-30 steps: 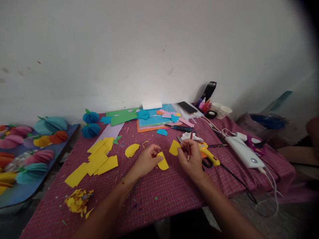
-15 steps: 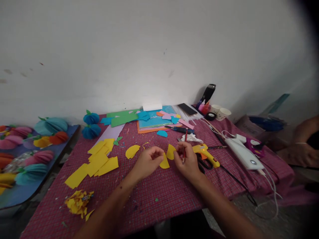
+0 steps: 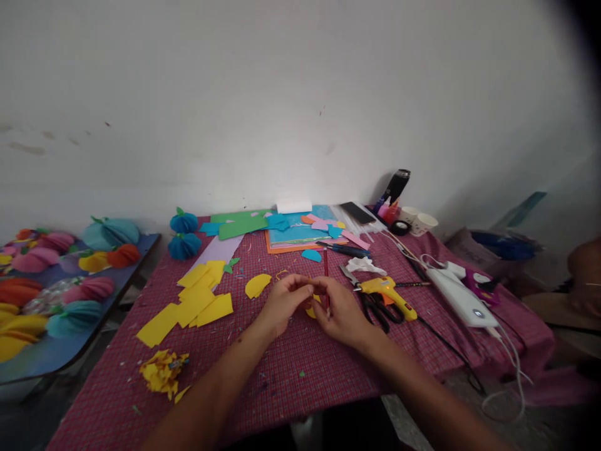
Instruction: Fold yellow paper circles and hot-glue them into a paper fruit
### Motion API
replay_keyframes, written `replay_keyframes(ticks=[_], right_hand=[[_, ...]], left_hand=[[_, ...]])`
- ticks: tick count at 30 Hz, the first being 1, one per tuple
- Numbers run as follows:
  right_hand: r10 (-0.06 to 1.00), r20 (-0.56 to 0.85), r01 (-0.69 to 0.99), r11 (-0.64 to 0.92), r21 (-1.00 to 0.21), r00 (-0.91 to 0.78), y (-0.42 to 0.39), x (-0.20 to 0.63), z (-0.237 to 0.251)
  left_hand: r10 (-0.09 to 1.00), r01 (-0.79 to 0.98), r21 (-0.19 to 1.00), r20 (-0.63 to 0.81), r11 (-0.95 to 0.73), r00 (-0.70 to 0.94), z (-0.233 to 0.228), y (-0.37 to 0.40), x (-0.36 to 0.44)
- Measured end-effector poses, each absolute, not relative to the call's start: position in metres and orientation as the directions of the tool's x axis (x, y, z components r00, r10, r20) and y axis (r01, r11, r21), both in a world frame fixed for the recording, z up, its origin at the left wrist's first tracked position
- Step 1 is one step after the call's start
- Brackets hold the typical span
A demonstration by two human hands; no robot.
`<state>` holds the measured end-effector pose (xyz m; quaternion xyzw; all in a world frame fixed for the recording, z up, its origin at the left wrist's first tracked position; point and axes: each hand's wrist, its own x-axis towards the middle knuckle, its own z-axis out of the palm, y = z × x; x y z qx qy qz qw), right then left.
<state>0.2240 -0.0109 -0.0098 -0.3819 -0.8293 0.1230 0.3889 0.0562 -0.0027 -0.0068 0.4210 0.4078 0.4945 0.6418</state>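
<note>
Closing together since before, left hand (image 3: 284, 304) and right hand (image 3: 340, 312) pinching one yellow paper piece (image 3: 310, 311); red pencil (image 3: 325, 275) upright

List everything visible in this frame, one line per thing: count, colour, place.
table: one, red checked cloth, centre
yellow paper pieces: several, flat, left of hands
crumpled scrap: one, yellow, near left
yellow cut-out: one, ahead of left hand
glue gun: one, yellow, right of hands
scissors: one, black, beside glue gun
power strip: one, white, far right
paper sheets: stack, blue, green, orange, back
paper balls: two, blue, back left
cups: two, white, back right
pencil: one, red, in right hand
left hand: pinching yellow paper
right hand: meeting left hand
</note>
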Motion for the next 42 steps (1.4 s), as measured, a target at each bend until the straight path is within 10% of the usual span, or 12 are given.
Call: replay_keyframes(ticks=[11, 20, 29, 42], right_hand=[[0.778, 0.359, 0.66, 0.627, -0.413, -0.515, 0.013, 0.245, 0.02], [0.853, -0.027, 0.848, 0.522, 0.097, -0.522, 0.079, 0.274, 0.039], [0.897, 0.388, 0.926, 0.311, -0.212, -0.212, 0.03, 0.353, 0.022], [0.79, 0.608, 0.865, 0.252, -0.435, 0.076, -0.038, 0.378, -0.032]], left_hand=[[1.0, 0.0, 1.0, -0.03, 0.03, 0.009, -0.016, 0.01, 0.045], [0.989, -0.146, 0.979, -0.134, 0.143, 0.07, -0.02, 0.013, 0.045], [0.987, -0.137, 0.98, -0.131, 0.143, 0.095, -0.021, 0.013, 0.043], [0.998, 0.047, 0.997, -0.06, 0.059, 0.008, -0.024, 0.018, 0.038]])
